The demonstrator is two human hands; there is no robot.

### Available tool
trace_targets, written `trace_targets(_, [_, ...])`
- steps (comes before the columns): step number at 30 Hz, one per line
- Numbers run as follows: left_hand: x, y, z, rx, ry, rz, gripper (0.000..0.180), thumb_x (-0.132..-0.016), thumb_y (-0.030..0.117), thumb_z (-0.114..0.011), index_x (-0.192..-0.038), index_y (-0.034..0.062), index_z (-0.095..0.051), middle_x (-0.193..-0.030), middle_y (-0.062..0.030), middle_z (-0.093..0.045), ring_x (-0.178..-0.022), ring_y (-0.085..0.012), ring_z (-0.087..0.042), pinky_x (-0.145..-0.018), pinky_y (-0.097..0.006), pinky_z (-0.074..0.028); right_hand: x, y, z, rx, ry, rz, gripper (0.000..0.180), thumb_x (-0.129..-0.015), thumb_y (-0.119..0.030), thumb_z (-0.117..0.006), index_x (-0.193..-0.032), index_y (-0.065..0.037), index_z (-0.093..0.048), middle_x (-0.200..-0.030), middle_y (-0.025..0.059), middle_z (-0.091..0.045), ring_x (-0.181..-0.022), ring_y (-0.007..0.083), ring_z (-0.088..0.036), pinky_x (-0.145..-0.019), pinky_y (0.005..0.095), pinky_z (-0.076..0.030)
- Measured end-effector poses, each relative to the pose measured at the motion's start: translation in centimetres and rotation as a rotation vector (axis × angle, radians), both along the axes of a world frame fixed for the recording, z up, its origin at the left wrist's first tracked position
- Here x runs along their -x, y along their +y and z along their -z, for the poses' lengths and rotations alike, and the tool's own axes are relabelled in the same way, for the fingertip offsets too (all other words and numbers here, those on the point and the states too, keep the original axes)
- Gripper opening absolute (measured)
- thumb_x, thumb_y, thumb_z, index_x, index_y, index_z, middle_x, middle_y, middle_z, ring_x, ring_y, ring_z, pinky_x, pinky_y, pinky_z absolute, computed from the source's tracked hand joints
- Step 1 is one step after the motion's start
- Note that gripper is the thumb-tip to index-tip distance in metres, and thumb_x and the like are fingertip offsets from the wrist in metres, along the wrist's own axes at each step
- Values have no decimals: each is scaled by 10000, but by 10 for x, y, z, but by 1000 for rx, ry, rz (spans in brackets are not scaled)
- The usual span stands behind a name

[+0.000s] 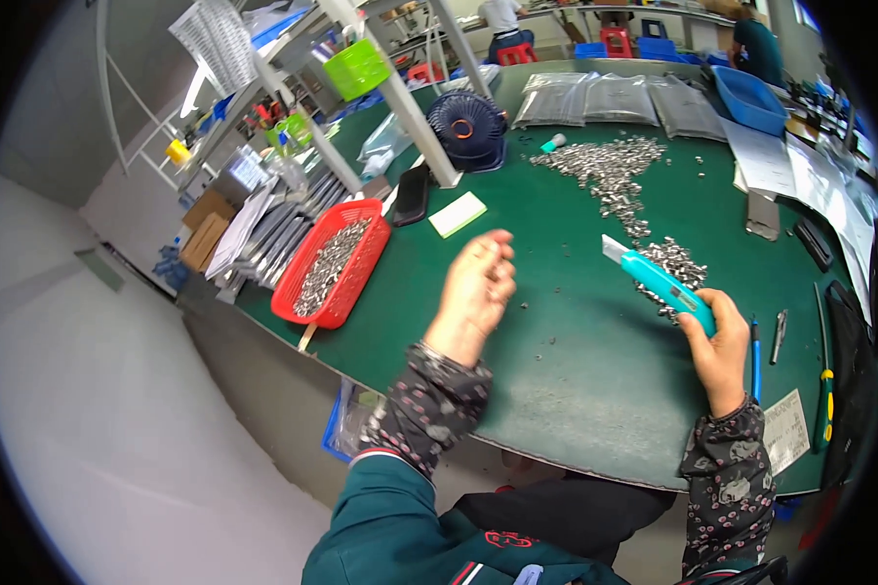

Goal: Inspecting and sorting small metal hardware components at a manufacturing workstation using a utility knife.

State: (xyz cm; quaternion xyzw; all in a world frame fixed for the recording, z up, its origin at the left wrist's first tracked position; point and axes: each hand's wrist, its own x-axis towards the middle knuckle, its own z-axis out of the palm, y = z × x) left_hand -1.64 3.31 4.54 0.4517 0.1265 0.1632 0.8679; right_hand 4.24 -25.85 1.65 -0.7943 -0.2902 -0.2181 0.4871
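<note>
At the top centre of the frame, three clear plastic bags (615,97) lie flat side by side on the green table (556,370), greyish and shiny. In the upper left, brown cardboard boxes (205,229) stand stacked beside the table edge, with flat silvery packets (283,234) fanned out just right of them. Near the lower right edge lies a small white rectangular label (786,431) with dark print

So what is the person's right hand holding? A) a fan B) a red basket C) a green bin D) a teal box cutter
D: the right hand grips a teal box cutter, blade end pointing away over the green table.
</note>
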Motion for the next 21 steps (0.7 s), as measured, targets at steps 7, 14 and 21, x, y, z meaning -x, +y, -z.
trace_targets(7, [47,179,-68,-675,-76,-766,137,-840,141,-535,-948,58,-533,-755,-4,-522,-595,-77,-456,-461,-204,-372,4,3,-7,9,-21,-28,203,-711,-90,-637,-857,17,-546,-768,141,-562,-680,270,-560,-606,315,-427])
trace_targets(14, [91,209,-64,-702,314,-516,498,-874,366,-479,-1218,7,-450,-1203,-122,-492,-1105,-185,-449,-950,-296,-307,2,0,-3,18,-23,9,210,-714,-96,-637,-864,19,-546,-766,139,-561,-670,261,-556,-599,312,-425])
trace_targets(21, [54,172,-53,-1119,184,-565,314,-875,292,-514,-657,66,-525,-489,48,-396,-460,-52,-377,-421,-223,-287,-3,5,-7,-223,158,31,197,-760,-117,-633,-885,16,-560,-701,36,-548,-649,86,-494,-587,237,-407])
